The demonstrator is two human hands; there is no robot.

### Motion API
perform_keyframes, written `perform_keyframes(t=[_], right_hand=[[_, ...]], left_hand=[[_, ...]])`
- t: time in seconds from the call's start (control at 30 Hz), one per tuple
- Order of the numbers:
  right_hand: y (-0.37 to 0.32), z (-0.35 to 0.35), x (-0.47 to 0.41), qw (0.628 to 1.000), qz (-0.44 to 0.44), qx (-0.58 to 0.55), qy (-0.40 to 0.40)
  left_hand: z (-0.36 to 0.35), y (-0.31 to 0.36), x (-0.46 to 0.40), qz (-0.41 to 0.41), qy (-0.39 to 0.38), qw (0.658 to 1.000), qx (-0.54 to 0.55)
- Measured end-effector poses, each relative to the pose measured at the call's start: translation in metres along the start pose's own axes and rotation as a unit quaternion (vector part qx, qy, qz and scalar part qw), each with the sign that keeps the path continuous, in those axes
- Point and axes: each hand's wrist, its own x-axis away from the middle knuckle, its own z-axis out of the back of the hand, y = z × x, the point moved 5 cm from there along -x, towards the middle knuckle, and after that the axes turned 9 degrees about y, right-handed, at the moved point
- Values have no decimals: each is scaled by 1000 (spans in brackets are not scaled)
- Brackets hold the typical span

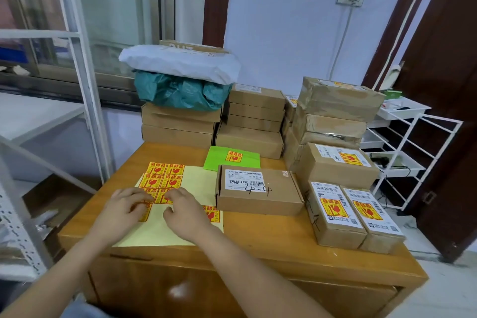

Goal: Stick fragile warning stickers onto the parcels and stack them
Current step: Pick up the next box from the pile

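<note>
Both hands are working at the sticker sheet (165, 188) on the desk (258, 240): the left hand (126, 205) is pressing it down while the right hand (184, 210) is pinching at 1 sticker's edge. The flat parcel (258, 192) just beside is still lacking a sticker, while at least 3 stickered parcels (346, 204) are sitting stacked to the right.

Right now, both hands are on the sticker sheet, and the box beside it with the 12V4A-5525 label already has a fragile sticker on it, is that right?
Not quite. The head view shows both hands, left and right, on the sticker sheet, but the box with the 12V4A-5525 label carries no fragile sticker yet, only its white label and handwriting.
</note>
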Motion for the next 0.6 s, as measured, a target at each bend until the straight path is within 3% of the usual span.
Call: perform_keyframes(t=[0.47, 0.6], right_hand=[[7, -16, 8, 993, 78, 85, 25], [6, -16, 9, 991, 86, 98, 29]], left_hand=[[6, 9, 6, -37, 16, 999, 36], [12, 7, 9, 1, 55, 991, 126]])
